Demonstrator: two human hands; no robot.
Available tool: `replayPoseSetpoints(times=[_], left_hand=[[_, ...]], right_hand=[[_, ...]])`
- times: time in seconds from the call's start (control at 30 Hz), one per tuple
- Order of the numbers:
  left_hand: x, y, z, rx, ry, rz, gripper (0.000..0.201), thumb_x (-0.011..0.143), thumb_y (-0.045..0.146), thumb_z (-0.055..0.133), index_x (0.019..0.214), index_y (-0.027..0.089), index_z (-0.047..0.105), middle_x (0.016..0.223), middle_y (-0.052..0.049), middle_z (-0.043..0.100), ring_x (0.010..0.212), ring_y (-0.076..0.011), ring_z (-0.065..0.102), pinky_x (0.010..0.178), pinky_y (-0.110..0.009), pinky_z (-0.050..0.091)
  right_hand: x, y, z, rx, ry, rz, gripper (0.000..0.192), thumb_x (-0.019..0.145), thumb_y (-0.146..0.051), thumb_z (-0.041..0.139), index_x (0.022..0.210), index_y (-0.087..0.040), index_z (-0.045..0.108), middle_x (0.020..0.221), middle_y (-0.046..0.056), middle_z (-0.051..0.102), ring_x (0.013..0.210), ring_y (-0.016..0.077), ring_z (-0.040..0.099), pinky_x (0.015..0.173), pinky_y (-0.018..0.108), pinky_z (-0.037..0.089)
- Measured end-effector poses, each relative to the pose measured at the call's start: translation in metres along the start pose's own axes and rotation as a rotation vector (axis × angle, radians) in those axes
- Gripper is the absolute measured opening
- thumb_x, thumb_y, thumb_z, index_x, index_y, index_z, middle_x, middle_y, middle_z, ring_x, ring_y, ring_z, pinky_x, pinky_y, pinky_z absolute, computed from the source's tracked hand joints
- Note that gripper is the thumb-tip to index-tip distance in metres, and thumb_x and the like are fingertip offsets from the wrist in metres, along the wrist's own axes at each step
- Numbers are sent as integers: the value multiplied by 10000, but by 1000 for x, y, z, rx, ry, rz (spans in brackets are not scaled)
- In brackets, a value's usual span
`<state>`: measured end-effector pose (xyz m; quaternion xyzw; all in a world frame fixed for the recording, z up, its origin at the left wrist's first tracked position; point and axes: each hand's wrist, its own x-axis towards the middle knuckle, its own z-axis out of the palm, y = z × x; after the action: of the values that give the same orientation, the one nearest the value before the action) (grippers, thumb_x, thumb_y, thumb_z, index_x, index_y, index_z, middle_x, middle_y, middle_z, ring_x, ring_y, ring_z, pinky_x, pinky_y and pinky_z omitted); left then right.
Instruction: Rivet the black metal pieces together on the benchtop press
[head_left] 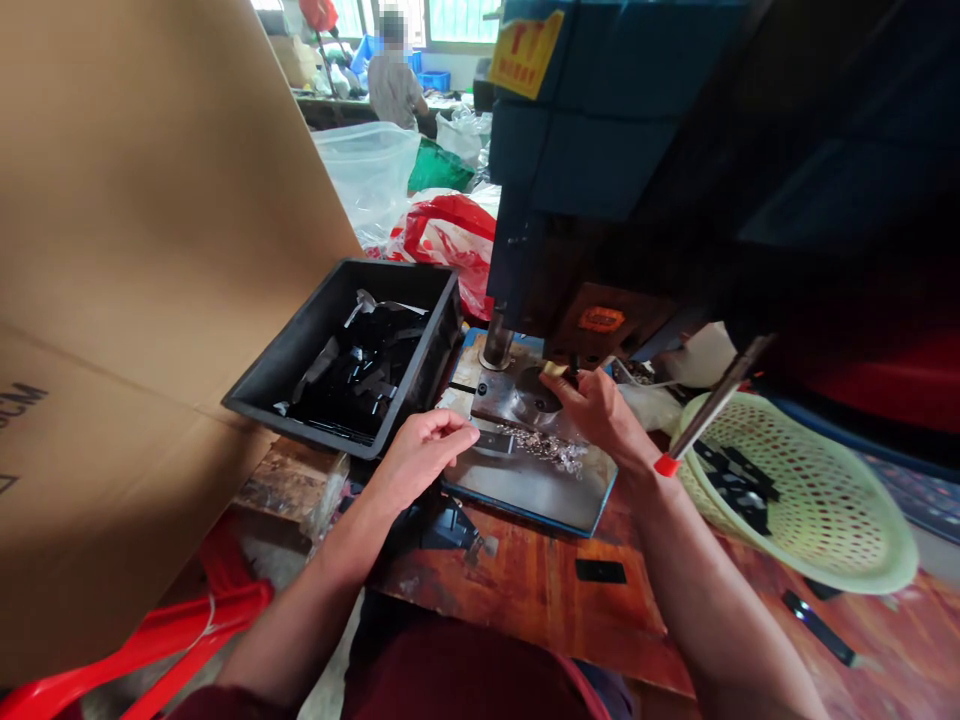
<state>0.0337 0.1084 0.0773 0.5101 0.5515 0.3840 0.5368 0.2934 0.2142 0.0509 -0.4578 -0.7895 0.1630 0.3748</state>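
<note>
My left hand (427, 452) is closed at the near left of the press bed, thumb and forefinger together. At their tips is the end of a small dark flat metal piece (496, 442), which lies low over the bed plate (536, 492). My right hand (600, 408) reaches under the press head (600, 318) with its fingers curled. By its fingertips, above the round die (536, 390), shows a small yellowish bit (555, 369); what the fingers hold is mostly hidden. Small shiny scraps (555, 450) are scattered on the bed between my hands.
To the left, a black bin (409, 420) holds dark flat parts. On the right stands a pale green basket (847, 500) with similar parts, behind a red-tipped lever (712, 410). One dark piece (600, 571) lies on the wooden table (525, 590). A large cardboard box (150, 250) rises at left.
</note>
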Motion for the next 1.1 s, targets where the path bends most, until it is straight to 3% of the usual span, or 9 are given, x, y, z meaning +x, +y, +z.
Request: replayPoseSetpoints(times=[0.2, 0.3, 0.57, 0.8, 1.1], left_hand=[[3, -7, 2, 3, -3, 15, 247, 851, 441, 718, 826, 196, 741, 684, 16, 615, 612, -133, 529, 618, -270, 382], [4, -11, 3, 4, -13, 27, 241, 863, 435, 716, 839, 198, 746, 704, 13, 628, 621, -133, 539, 620, -269, 388], [3, -9, 2, 10, -15, 26, 251, 859, 440, 720, 826, 193, 748, 691, 14, 619, 620, -137, 541, 622, -276, 389], [2, -7, 1, 3, -22, 18, 271, 852, 448, 722, 835, 177, 740, 684, 20, 604, 626, -129, 527, 624, -272, 372], [0, -2, 4, -6, -35, 11, 271, 837, 449, 728, 809, 180, 719, 639, 34, 562, 605, -123, 494, 605, -267, 354]], right_hand=[[-1, -16, -11, 66, -102, 171, 330, 945, -490, 629, 905, -204, 790, 746, 33, 690, 775, 234, 656, 679, 363, 506], [0, -17, -12, 80, -126, 183, 327, 945, -476, 619, 878, -202, 786, 751, 32, 689, 797, 243, 664, 687, 364, 503], [-1, -9, -4, 37, -47, 135, 321, 915, -496, 648, 931, -210, 793, 885, 80, 741, 898, 286, 677, 802, 437, 539], [-4, -8, -5, 131, 60, 234, 429, 928, -596, 622, 955, -194, 768, 863, 69, 739, 892, 266, 673, 754, 371, 535], [-7, -9, 1, 86, 38, 240, 359, 920, -507, 625, 1031, -201, 777, 1003, 90, 779, 944, 272, 695, 835, 398, 533]])
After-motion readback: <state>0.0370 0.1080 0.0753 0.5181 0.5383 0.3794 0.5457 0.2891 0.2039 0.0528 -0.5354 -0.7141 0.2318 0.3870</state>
